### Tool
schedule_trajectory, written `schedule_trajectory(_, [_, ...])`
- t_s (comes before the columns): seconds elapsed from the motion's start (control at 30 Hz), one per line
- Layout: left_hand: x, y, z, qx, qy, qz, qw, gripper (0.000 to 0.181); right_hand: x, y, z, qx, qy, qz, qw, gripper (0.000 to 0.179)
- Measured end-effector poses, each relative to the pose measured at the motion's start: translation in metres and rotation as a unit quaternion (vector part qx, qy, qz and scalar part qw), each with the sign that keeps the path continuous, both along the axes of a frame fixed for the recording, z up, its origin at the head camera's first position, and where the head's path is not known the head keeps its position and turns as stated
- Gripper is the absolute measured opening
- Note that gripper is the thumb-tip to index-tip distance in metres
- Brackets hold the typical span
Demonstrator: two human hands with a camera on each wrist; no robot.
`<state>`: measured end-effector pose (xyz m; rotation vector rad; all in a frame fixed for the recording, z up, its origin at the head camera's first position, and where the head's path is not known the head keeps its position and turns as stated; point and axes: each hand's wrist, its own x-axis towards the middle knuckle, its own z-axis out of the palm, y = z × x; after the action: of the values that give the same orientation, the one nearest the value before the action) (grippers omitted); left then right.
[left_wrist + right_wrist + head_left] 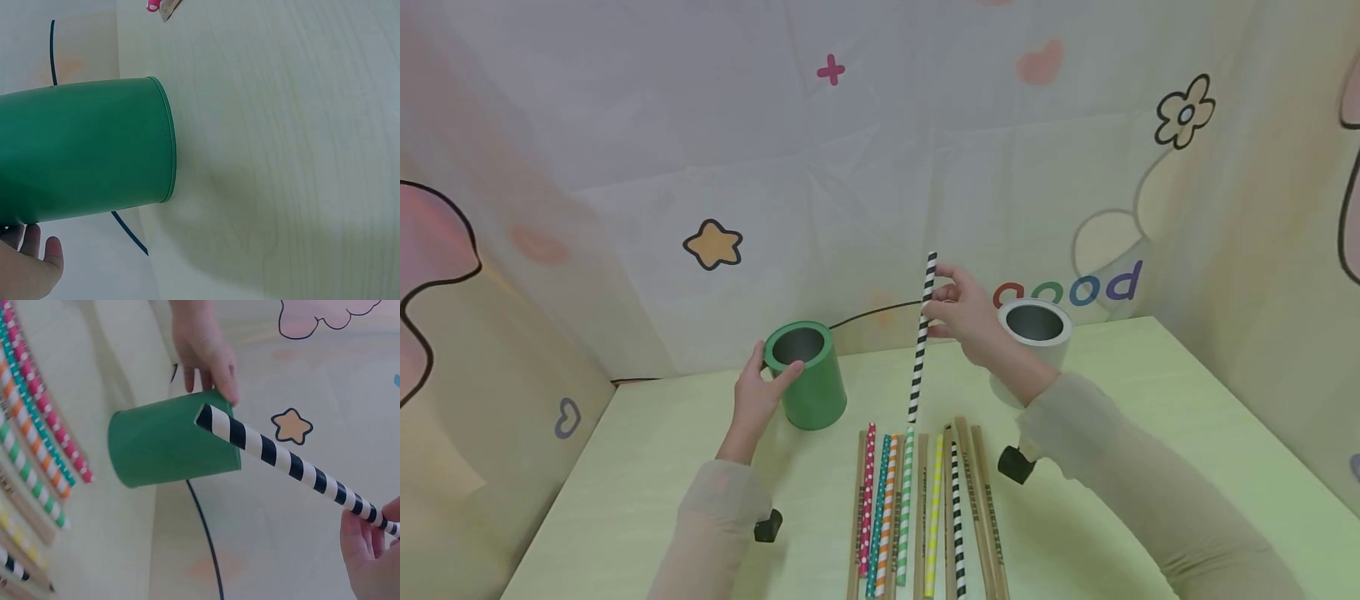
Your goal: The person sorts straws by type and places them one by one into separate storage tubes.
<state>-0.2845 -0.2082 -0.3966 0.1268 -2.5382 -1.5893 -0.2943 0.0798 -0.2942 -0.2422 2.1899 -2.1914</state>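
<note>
Black-and-white straw [918,367], pinched by the right hand [967,317], seems ready for placing, needing aim next; the left hand [756,404] grips the green cup [816,393].

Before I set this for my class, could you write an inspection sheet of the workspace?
Surface: pale table, faintly grained.
Job's things: raised black-and-white straw; green container; white container, partly hidden; row of patterned straws and brown strips.
Clutter: nothing seen.
Hands: left hand grips the green container near its rim; right hand pinches the raised straw.
Cables: nothing certain; a dark line behind looks printed.
Surroundings: backdrop with star, flower and lettering.
</note>
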Motion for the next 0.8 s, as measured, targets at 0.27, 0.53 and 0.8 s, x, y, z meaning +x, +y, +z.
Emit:
schedule_trajectory(0.27, [0.002,-0.002,0.001,0.000,-0.002,0.004,1.0000,0.089,-0.010,-0.034,0.009,-0.102,0.032,-0.060,0.9925,0.048])
schedule_trajectory(0.53, [0.000,-0.002,0.000,0.003,0.000,0.009,1.0000,0.090,-0.019,-0.064,0.008,-0.196,0.049,-0.120,0.9721,0.044])
schedule_trajectory(0.8, [-0.003,-0.002,-0.003,0.006,0.001,0.010,0.9999,0.094,-0.023,-0.090,0.003,-0.222,0.076,-0.136,0.9624,0.043])
